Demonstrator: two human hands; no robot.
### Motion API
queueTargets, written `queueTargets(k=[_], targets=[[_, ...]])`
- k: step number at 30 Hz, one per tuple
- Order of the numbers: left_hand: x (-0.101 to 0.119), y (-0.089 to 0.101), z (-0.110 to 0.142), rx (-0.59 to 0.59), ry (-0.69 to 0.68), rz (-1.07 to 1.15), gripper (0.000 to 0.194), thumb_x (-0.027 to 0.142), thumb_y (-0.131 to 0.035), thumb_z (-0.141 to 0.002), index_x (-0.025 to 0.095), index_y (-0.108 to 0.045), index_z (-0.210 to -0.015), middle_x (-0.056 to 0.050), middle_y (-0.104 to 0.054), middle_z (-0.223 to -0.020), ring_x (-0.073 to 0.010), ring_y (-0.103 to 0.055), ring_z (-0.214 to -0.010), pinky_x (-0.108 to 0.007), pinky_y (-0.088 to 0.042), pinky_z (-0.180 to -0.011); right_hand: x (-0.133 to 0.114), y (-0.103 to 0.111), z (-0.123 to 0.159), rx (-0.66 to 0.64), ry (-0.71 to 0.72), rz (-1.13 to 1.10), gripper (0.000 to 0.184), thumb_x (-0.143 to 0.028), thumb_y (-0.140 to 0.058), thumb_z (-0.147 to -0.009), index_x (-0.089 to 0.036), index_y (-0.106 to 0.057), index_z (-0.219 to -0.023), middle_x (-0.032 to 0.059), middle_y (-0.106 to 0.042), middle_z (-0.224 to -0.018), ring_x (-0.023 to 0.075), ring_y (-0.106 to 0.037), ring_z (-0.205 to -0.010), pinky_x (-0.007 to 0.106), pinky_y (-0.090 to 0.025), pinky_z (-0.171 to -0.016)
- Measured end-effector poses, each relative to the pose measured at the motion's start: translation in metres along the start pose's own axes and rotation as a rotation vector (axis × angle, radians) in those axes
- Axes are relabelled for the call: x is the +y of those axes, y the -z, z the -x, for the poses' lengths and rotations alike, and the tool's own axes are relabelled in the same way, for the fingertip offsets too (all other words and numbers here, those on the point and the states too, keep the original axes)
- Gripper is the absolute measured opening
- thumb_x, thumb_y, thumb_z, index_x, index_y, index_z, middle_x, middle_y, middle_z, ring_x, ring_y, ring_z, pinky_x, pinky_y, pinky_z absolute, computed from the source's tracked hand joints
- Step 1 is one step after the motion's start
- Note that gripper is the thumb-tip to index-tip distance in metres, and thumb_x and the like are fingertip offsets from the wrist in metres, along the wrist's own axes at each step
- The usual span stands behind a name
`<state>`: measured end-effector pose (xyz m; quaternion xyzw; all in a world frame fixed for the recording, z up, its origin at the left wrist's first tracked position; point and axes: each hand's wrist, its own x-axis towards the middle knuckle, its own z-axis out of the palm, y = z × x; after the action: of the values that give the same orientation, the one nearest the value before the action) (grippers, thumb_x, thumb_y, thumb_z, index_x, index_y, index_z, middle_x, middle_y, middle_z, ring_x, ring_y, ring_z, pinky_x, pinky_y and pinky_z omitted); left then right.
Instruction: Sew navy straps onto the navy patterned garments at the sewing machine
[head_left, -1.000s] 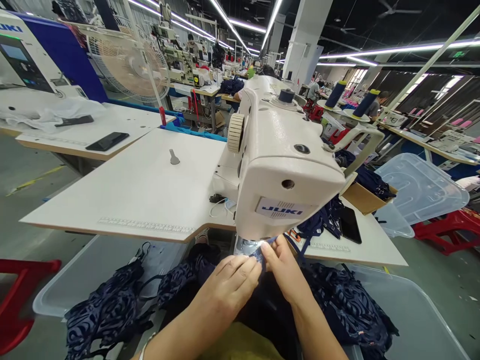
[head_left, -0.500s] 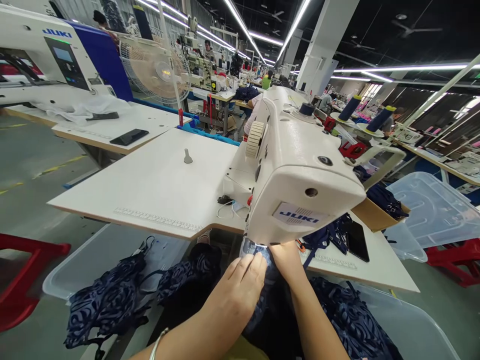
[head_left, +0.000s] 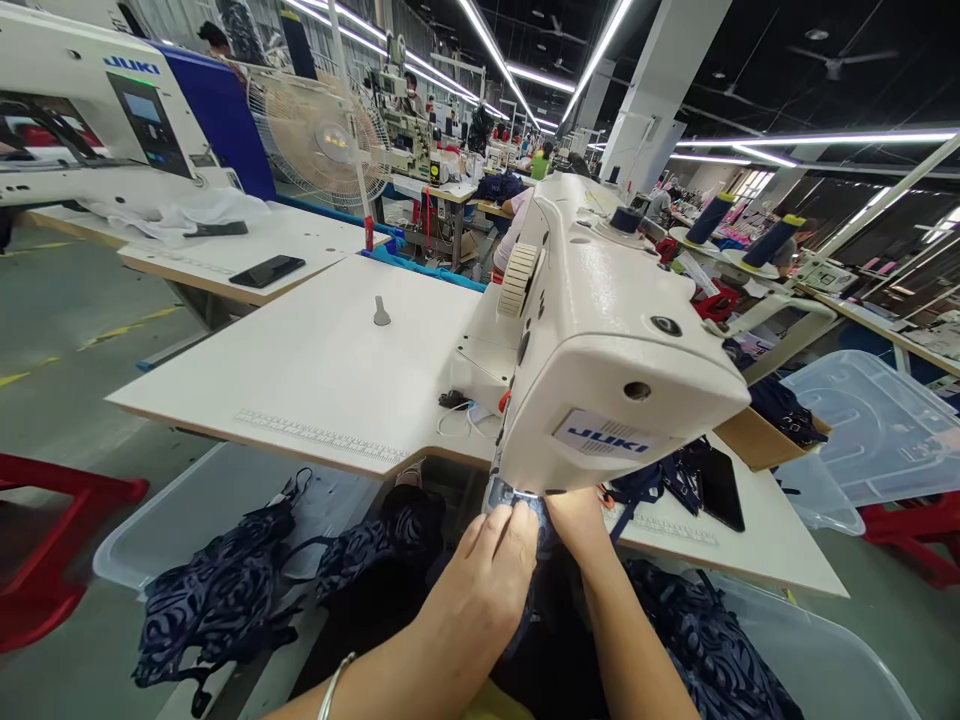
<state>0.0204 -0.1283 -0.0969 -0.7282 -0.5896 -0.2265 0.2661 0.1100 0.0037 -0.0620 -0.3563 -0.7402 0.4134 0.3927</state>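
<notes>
A white JUKI sewing machine (head_left: 600, 340) stands on a white table (head_left: 315, 370). Both my hands are under its head, on a piece of dark blue patterned fabric (head_left: 536, 530). My left hand (head_left: 491, 565) pinches the fabric with curled fingers just in front of the needle area. My right hand (head_left: 577, 525) lies right beside it, its fingertips hidden under the machine head. The fabric hangs down between my arms into my lap.
More navy garments (head_left: 217, 600) lie over a clear bin (head_left: 150, 530) at lower left and another bin (head_left: 817, 660) at lower right. A black phone (head_left: 720, 485) and dark straps lie right of the machine. A fan (head_left: 322, 130) and another machine (head_left: 90, 110) stand at the back left.
Both hands have moved forward, deeper under the machine head, taking the fabric with them. The camera has shifted slightly, so the machine sits further right in view.
</notes>
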Motion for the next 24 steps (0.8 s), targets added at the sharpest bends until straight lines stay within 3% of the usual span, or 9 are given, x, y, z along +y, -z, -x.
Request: queueTargets(k=[5, 10, 18, 24], targets=[[-0.001, 0.001, 0.0, 0.014, 0.003, 0.035, 0.036, 0.012, -0.049, -0.089, 0.006, -0.057, -0.124, -0.011, -0.061, -0.123, -0.0254, -0.054, -0.109, -0.037, -0.042, -0.092, 0.005, 0.001, 0.003, 0.051, 0.005, 0.047, 0.033, -0.028, -0.055, -0.074, -0.022, -0.066, -0.104, 0.0076, -0.07, -0.097, 0.0277, -0.056, -0.109, 0.046, -0.039, -0.102], [-0.001, -0.001, 0.001, -0.002, 0.004, 0.029, 0.034, 0.016, -0.049, -0.09, 0.009, -0.057, -0.123, -0.01, -0.06, -0.125, -0.0233, -0.054, -0.108, -0.036, -0.042, -0.091, 0.012, 0.004, 0.003, -0.007, 0.052, 0.093, 0.032, -0.027, -0.056, -0.073, -0.024, -0.066, -0.103, 0.0059, -0.07, -0.098, 0.0278, -0.057, -0.109, 0.045, -0.045, -0.097], [-0.002, -0.002, -0.002, 0.087, 0.045, 0.02, 0.032, 0.022, -0.047, -0.093, 0.006, -0.059, -0.118, -0.012, -0.064, -0.117, -0.0225, -0.057, -0.104, -0.034, -0.04, -0.09, 0.028, 0.004, 0.004, -0.058, 0.11, 0.164, 0.028, -0.023, -0.051, -0.076, -0.026, -0.068, -0.098, 0.0056, -0.072, -0.091, 0.0278, -0.059, -0.105, 0.042, -0.049, -0.09], [-0.005, -0.001, -0.001, 0.053, 0.036, 0.035, 0.037, 0.028, -0.05, -0.092, 0.006, -0.056, -0.121, -0.013, -0.063, -0.117, -0.0222, -0.056, -0.107, -0.034, -0.039, -0.095, 0.032, 0.006, 0.006, -0.047, 0.215, 0.441, 0.034, -0.019, -0.043, -0.08, -0.018, -0.069, -0.101, 0.0095, -0.072, -0.094, 0.0268, -0.06, -0.105, 0.039, -0.049, -0.091]])
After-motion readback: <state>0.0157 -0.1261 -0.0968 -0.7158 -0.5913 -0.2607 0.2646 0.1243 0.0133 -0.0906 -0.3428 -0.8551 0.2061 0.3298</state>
